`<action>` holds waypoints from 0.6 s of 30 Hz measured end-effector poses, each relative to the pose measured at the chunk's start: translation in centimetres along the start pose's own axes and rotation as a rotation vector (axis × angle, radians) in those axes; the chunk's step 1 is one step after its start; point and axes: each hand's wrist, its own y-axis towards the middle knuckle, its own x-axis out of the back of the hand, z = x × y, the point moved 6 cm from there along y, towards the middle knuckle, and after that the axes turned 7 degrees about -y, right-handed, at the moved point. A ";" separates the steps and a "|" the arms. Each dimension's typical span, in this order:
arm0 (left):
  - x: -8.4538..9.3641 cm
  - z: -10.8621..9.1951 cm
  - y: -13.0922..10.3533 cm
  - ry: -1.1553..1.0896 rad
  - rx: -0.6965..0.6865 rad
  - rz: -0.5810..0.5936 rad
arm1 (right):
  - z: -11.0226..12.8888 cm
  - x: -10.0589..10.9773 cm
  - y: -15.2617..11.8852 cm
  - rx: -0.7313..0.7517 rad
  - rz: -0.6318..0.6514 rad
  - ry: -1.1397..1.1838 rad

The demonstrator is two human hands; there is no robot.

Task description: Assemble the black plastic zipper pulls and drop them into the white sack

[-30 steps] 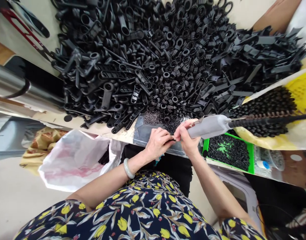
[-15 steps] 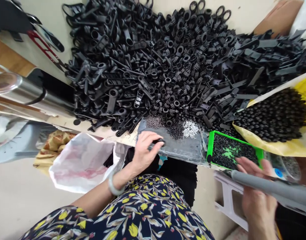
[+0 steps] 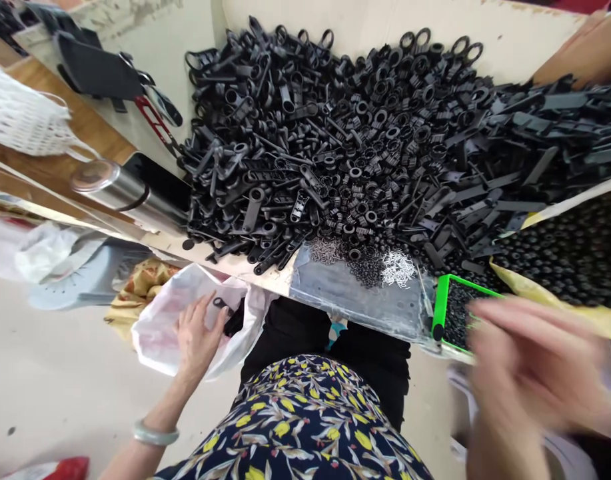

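Note:
Over the white plastic bag (image 3: 168, 313), my left hand (image 3: 198, 340) has its fingers spread. A black ring-ended part (image 3: 220, 304) shows beside the fingertips, above dark pieces in the bag. On the right, my right hand (image 3: 535, 367) is smeared by motion, near the green-rimmed tray (image 3: 440, 308) of tiny black pieces; what it holds, if anything, is unclear. The grey work plate (image 3: 355, 293) bears silver pins (image 3: 398, 268), brownish small pieces (image 3: 326, 251) and small black pieces (image 3: 365, 269).
A large heap of black plastic parts (image 3: 305, 147) spreads behind the plate. Black round pieces (image 3: 570, 247) lie in a yellow bag at the right. A steel flask (image 3: 130, 193), a phone (image 3: 160, 183) and red-handled scissors (image 3: 155, 123) are at the left.
My left hand has moved left from the plate to the bag and opened, no longer pinching the black part. The grey tool by my right hand is out of sight. The view has shifted left.

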 end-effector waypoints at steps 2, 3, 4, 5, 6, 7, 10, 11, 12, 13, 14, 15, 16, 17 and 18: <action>-0.4 -3.5 0.4 -0.059 -0.120 -0.012 | 0.1 -3.1 1.8 0.093 0.044 -0.130; -0.7 -5.7 0.7 -0.115 -0.194 0.004 | -0.1 -5.1 2.6 0.152 0.102 -0.210; -1.1 -8.1 1.0 -0.168 -0.273 0.019 | -0.4 -7.3 3.1 0.213 0.177 -0.291; -1.4 -10.5 1.3 -0.218 -0.354 0.021 | -0.9 -9.3 3.3 0.264 0.254 -0.369; -1.8 -12.9 1.7 -0.263 -0.432 0.036 | -1.4 -11.2 3.4 0.298 0.318 -0.438; -2.3 -15.1 2.0 -0.304 -0.504 0.070 | -1.9 -12.6 3.4 0.323 0.349 -0.512; -3.7 -19.9 3.5 -0.381 -0.625 0.132 | -2.8 -14.8 3.1 0.368 0.371 -0.683; -4.1 -20.9 4.2 -0.381 -0.641 0.140 | -2.9 -15.1 3.0 0.374 0.366 -0.716; -4.5 -21.8 4.9 -0.373 -0.650 0.145 | -2.9 -15.2 3.0 0.375 0.362 -0.737; -4.8 -22.4 5.6 -0.356 -0.659 0.146 | -2.8 -15.2 3.0 0.373 0.357 -0.751; -5.0 -23.0 6.4 -0.335 -0.669 0.140 | -2.8 -15.2 3.0 0.371 0.355 -0.759; -5.2 -23.5 7.2 -0.308 -0.686 0.137 | -2.8 -15.2 3.0 0.370 0.356 -0.761; -5.4 -23.9 7.8 -0.276 -0.707 0.140 | -2.8 -15.2 3.1 0.371 0.360 -0.761; -5.6 -24.3 8.5 -0.242 -0.729 0.146 | -2.8 -15.2 3.1 0.370 0.364 -0.759; -5.8 -24.6 9.0 -0.207 -0.748 0.157 | -2.9 -15.1 3.2 0.367 0.367 -0.755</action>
